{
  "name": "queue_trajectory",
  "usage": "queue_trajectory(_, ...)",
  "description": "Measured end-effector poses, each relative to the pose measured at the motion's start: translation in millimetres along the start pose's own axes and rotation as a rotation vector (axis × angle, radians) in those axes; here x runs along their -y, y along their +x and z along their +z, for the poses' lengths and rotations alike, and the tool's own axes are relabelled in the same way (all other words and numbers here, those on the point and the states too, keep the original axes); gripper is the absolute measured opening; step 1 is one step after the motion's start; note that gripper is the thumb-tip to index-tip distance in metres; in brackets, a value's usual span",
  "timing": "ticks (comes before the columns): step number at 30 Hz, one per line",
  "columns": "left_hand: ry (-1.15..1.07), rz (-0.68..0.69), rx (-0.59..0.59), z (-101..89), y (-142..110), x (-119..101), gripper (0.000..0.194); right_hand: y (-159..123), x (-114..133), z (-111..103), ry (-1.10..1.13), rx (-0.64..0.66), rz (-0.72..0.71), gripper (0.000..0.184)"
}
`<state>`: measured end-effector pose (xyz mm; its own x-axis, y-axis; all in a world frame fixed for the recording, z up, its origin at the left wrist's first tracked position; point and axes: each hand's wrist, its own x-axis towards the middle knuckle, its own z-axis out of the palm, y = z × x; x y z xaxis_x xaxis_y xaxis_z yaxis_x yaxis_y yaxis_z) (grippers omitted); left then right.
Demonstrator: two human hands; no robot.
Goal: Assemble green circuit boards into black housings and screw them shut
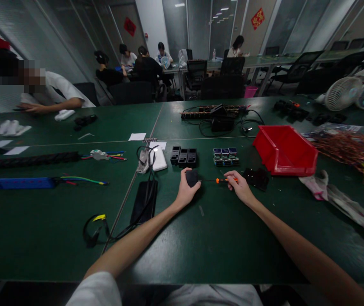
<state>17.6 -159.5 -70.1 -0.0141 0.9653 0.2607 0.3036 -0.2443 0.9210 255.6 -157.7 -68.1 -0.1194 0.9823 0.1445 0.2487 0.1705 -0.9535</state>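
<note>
My left hand (186, 191) is wrapped around a small black box-like part (192, 177) resting on the green table (201, 238). My right hand (237, 185) pinches an orange-handled screwdriver (223, 180), whose thin shaft points left at the black part. Just beyond lie three black housings (183, 155) in a row and a group of small circuit boards (226, 156). A flat black piece (257, 177) lies right of my right hand.
A red bin (285, 149) stands at the right, with a pile of coloured wires (348, 148) and cloth (338, 197) beyond. A phone (143, 202), cables and a white box (159, 158) lie left. Other people sit at far tables; fans (343, 93) at back right.
</note>
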Motion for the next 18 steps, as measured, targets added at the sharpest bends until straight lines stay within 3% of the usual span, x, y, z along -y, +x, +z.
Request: queue_trajectory(18, 0.019, -0.001, 0.011, -1.1, -0.5, -2.5, 0.049, 1.3, -8.1, -1.8, 0.008, -0.021, -0.053, 0.030)
